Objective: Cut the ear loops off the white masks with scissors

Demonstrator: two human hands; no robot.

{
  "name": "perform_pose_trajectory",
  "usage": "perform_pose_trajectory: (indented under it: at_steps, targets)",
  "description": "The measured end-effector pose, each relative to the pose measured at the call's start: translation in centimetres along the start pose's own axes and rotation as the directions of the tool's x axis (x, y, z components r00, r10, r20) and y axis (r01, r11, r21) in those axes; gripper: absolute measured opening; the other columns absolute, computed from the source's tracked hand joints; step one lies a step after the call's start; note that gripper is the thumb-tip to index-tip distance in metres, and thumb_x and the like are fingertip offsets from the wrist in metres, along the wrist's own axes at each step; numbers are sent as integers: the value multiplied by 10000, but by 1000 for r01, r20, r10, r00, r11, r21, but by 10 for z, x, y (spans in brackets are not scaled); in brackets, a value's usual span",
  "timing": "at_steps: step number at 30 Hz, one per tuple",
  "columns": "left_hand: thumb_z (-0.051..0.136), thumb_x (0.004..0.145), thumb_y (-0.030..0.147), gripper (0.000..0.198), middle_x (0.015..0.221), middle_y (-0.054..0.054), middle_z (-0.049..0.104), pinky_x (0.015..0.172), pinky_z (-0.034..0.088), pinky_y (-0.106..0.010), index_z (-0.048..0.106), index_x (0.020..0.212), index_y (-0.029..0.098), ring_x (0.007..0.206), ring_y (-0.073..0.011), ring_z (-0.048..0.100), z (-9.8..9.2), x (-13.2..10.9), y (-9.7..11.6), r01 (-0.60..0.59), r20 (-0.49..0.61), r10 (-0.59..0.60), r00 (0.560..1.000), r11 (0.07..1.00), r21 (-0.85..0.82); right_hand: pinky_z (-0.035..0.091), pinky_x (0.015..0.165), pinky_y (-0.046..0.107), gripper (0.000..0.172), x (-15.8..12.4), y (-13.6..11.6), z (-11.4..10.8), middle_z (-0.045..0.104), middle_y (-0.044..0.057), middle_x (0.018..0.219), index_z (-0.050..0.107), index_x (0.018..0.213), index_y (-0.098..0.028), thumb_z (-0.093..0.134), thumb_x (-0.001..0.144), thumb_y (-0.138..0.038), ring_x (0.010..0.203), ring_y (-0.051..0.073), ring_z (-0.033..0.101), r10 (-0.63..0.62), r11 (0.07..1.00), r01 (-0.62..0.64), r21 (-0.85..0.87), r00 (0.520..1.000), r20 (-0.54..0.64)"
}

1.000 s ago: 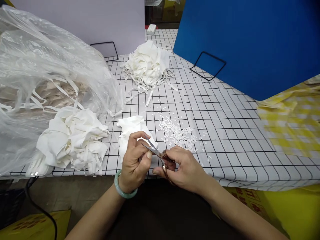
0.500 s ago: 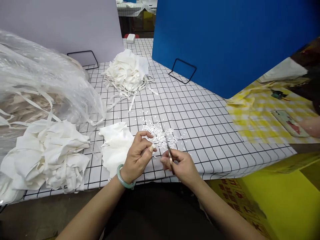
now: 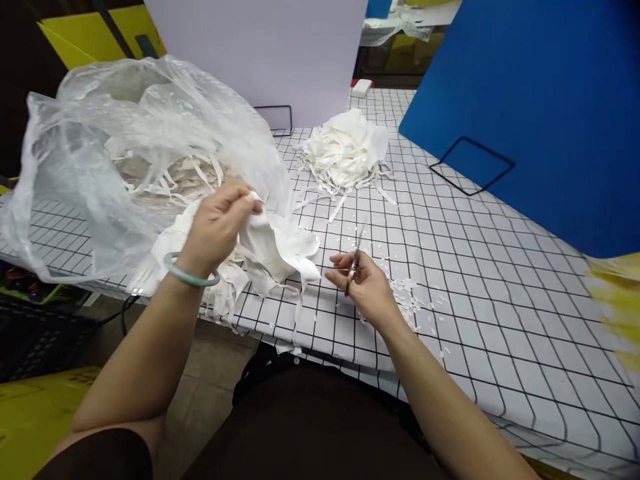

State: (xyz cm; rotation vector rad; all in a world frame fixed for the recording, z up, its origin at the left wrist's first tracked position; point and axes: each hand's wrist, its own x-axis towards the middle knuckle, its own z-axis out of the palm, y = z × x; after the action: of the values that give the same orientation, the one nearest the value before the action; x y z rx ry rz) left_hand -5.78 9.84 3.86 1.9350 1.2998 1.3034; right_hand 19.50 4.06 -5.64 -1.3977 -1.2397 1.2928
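Being pinched by the left hand (image 3: 220, 223) (bangle (image 3: 187, 275) on wrist), a white cloth piece (image 3: 274, 248) is held up; scissors (image 3: 356, 252) are gripped by the right hand (image 3: 370, 291).

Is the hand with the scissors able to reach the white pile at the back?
Probably yes, with a stretch. Only bare checked tablecloth and tiny scraps lie between the right hand and that pile, though it holds the scissors.
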Motion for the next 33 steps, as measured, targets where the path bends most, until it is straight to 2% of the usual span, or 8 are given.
perform_pose_trajectory:
  at_steps: [4,9,12,18,25,27,30,33]
  targets:
    - [581,833,83,88,943,-93,561,860,482,-438,587,859,167,921,-242,549,16,-38,-36,58,-93,-18,996,895,442,530,817,407,258,3,10,22,707,57,1091,591,915,-235,753,774,-379,876,209,645,-29,976,41,-216,998,58]
    - [587,910,258,180,777,-27,517,651,453,-321,491,772,195,712,-186,483,68,-110,-38,14,262,-119,958,930,368,537,816,377,154,7,21,28,703,41,990,590,893,-228,676,797,-313,834,189,653,-44,989,53,-137,996,72]
    - [555,872,151,133,820,-43,532,708,445,-330,495,760,191,772,-200,495,86,-118,-30,22,277,-123,953,939,343,540,850,376,149,11,17,26,698,45,988,568,868,-229,675,790,-299,893,195,662,-74,996,78,-35,992,103]
    - [512,944,225,182,686,15,492,616,379,-261,561,774,183,648,-144,458,69,-100,-1,206,313,-227,922,974,99,482,976,416,183,5,9,14,668,46,1110,643,984,-264,702,811,-261,1095,228,605,-266,937,322,-134,909,321]
    - [622,848,371,235,715,0,530,569,338,-240,621,781,146,613,-105,422,59,-113,9,777,567,-545,618,535,-332,507,900,398,95,4,13,14,630,13,920,592,892,-257,659,862,-198,914,196,620,-490,869,489,-73,872,0]
    - [615,856,379,258,761,-28,582,594,360,-243,676,831,130,646,-110,453,60,-116,8,786,556,-560,614,495,-369,484,994,422,141,5,10,14,664,34,1050,617,971,-266,656,863,-185,1096,219,610,-489,863,501,-60,860,144]
    - [651,864,430,312,707,-12,557,593,347,-241,719,855,125,641,-107,423,57,-117,10,717,514,-523,680,622,-315,506,978,411,187,10,11,14,667,55,1097,657,977,-258,691,808,-185,1196,246,576,-396,877,472,-84,812,428]
    - [685,842,491,379,627,10,491,526,271,-232,740,838,116,576,-89,350,54,-118,11,746,521,-554,649,598,-294,529,807,372,112,12,16,17,618,32,901,632,854,-240,678,774,-177,928,223,617,-452,851,504,-150,847,279]
